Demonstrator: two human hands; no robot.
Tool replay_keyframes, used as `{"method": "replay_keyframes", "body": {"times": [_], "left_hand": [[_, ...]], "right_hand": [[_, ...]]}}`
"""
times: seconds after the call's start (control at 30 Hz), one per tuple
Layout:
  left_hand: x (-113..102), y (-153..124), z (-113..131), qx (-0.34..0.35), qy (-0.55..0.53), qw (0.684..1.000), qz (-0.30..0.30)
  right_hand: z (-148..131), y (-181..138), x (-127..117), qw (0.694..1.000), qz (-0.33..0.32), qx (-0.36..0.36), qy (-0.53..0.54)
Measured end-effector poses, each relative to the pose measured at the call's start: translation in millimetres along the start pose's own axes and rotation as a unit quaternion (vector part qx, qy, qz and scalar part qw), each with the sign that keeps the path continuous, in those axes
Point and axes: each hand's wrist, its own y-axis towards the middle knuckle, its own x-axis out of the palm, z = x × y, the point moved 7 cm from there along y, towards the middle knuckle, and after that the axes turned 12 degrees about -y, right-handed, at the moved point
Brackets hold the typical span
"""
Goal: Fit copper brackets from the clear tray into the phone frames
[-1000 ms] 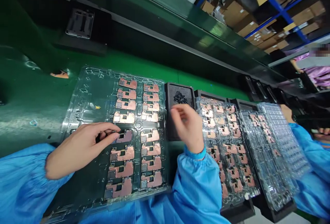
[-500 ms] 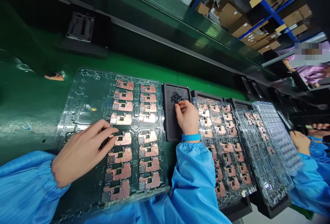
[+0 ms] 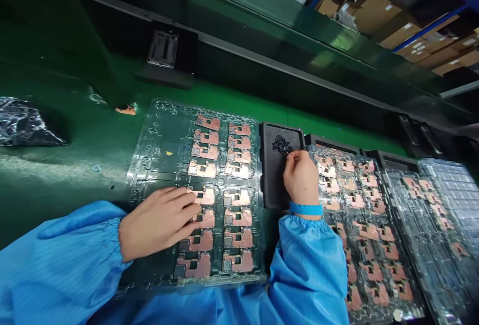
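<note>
On the table (image 3: pixel 90 165), circuit boards (image 3: pixel 243 198) lay in a tray (image 3: pixel 160 140); just right, a box (image 3: pixel 275 187) held piled pieces (image 3: pixel 280 144).

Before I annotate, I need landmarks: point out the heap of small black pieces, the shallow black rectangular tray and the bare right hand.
Heap of small black pieces (image 3: pixel 280 145): head view, its middle.
Shallow black rectangular tray (image 3: pixel 274 182): head view, bare floor.
Bare right hand (image 3: pixel 302 180): head view, back of the hand.
</note>
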Motion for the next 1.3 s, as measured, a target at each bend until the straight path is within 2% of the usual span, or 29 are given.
{"method": "replay_keyframes", "body": {"times": [0.1,0.17,0.23,0.4,0.5,0.6,0.7,0.8,0.93,1.07,1.2,1.3], "left_hand": [[-1,2,2,-0.003,-0.016,1.000,-0.010],[-1,2,2,-0.012,-0.022,1.000,-0.014],[-1,3,2,-0.021,-0.037,0.999,-0.018],[-5,2,3,-0.026,-0.115,0.993,0.010],[-11,2,2,-0.045,-0.206,0.977,0.028],[-19,1,-10,-0.121,-0.319,0.937,0.071],[-21,-1,-22,-0.187,-0.428,0.878,0.102],[-15,-1,-29,-0.230,-0.511,0.820,0.113],[-14,0,-31,-0.245,-0.541,0.794,0.126],[-14,0,-32,-0.247,-0.554,0.784,0.129],[-13,0,-32,-0.236,-0.554,0.788,0.131],[-13,0,-32,-0.234,-0.550,0.792,0.128]], "right_hand": [[-9,-7,-16,0.999,0.005,-0.004,0.032],[-21,-15,-23,0.994,-0.008,-0.010,0.104],[-39,-24,-26,0.977,-0.041,-0.027,0.207],[-91,-52,-17,0.902,-0.205,-0.094,0.368],[-113,-67,-12,0.841,-0.304,-0.094,0.438],[-128,-77,-9,0.772,-0.375,-0.064,0.509],[-137,-85,-5,0.707,-0.420,-0.029,0.568],[-141,-90,-1,0.675,-0.443,0.000,0.590],[-145,-93,-3,0.665,-0.454,-0.002,0.593],[-146,-95,-8,0.673,-0.454,-0.010,0.584],[-145,-96,-9,0.699,-0.441,-0.012,0.562],[-144,-96,-11,0.742,-0.411,-0.038,0.528]]}}
